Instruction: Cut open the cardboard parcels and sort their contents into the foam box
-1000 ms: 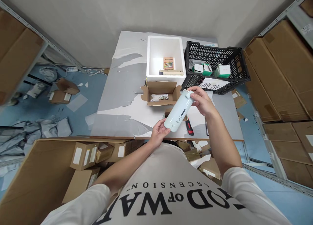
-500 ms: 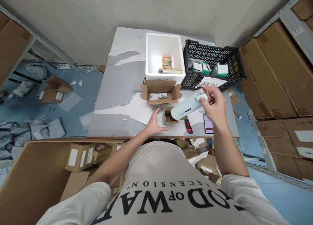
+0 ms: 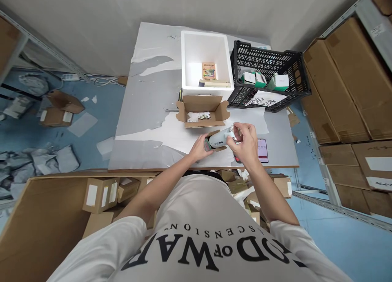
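While the right hand (image 3: 246, 144) grips the capped end of a smooth, pale, cylindrical bottle (image 3: 218, 139), its base sits in the small card box (image 3: 207, 144) clasped by the left hand (image 3: 199, 148); latticed plastic crate (image 3: 238, 95) beyond.

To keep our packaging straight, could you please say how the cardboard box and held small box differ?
The cardboard box looks wider than the small box. The cardboard box stands unheld; the left hand holds the small box. Crumpled scraps lie in the cardboard box, while a bottle is partly inside the small box. Both are open.
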A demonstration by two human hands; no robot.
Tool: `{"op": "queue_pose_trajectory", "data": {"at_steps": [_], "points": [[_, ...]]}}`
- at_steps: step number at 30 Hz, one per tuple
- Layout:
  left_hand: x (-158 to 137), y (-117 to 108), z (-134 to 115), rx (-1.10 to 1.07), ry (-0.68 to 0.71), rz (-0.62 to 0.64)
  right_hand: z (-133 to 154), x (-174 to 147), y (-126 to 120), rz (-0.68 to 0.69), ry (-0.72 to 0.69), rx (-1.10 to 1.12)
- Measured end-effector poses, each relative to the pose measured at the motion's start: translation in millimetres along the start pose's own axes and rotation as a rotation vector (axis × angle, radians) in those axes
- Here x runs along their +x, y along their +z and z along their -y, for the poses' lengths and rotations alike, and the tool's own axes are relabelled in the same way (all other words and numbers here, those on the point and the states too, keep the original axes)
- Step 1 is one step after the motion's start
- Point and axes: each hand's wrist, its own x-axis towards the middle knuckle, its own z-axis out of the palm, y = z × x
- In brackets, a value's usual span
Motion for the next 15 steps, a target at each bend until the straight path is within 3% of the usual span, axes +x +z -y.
{"op": "queue_pose_trajectory", "data": {"at_steps": [7,15], "points": [[-5,1,-5,-0.030,0.036,-0.027,22,-6,4,0.139,0.008,-0.188],[-1,-3,-14,-0.073,0.017,-0.025,2,-7,47,0.304,-0.002,-0.358]]}}
